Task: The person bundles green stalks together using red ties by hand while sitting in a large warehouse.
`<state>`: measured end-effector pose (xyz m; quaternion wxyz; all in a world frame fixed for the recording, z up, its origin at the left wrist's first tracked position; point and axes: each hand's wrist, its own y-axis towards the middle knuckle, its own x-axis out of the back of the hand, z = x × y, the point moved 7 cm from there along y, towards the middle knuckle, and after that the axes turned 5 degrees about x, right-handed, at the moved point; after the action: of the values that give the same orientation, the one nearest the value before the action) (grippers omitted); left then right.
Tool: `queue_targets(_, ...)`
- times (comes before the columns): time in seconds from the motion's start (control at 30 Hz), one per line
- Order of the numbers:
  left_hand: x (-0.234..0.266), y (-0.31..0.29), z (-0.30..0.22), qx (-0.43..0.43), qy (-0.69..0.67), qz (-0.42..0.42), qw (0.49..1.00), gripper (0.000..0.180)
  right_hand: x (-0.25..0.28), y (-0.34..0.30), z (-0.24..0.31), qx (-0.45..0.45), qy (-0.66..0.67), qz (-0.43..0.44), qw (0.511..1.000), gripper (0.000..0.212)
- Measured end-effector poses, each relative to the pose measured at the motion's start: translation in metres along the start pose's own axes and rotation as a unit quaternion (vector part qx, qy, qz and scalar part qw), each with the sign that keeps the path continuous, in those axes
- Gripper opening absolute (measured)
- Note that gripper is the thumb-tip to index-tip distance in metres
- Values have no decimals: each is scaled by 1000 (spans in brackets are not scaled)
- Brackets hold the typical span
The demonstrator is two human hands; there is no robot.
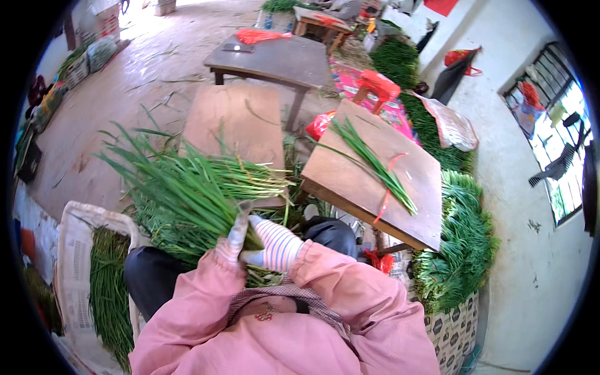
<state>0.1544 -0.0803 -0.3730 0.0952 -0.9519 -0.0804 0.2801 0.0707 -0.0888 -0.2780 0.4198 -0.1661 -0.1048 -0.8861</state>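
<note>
Both of my hands are gloved and close together in front of my lap. My left hand (232, 242) is closed around the lower end of a bunch of long green chives (190, 190), whose leaves fan out toward the far left. My right hand (275, 242), in a white glove with blue stripes, is closed at the same stem end; its fingertips are partly hidden. Just beyond lies a loose heap of chives (250, 180) with pale stems pointing right. On the small wooden table (334, 181) to the right, a thin bunch of chives (375, 164) lies across a red tie strip (382, 203).
A white plastic basket (94, 215) of greens stands at my left. Piles of chives (459, 237) line the right wall. Ahead are a wooden board (234, 119), a dark table (281, 62) with red ties and a phone, and a red stool (378, 84).
</note>
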Motion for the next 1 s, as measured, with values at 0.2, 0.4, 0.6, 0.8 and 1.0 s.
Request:
queue_targets(0.2, -42, -7, -7, -37, -28, 166, 985, 62, 9, -41, -3, -56, -148, -29, 987, 50)
queue_targets(0.4, -121, 13, -31, 118, -232, 141, 955, 38, 103, -125, -20, -61, -183, -40, 981, 45)
queue_targets(0.6, -211, 134, -58, 80, -313, 85, 943, 35, 288, -159, -62, -78, -221, -184, 955, 50)
queue_targets(0.8, -194, 251, -113, 6, -288, -1, 958, 27, 409, -212, -121, -235, -196, -229, 924, 53)
queue_targets(1.0, -40, 213, -138, -96, -10, -179, 979, 39, 405, -270, -214, -403, -315, -175, 841, 74)
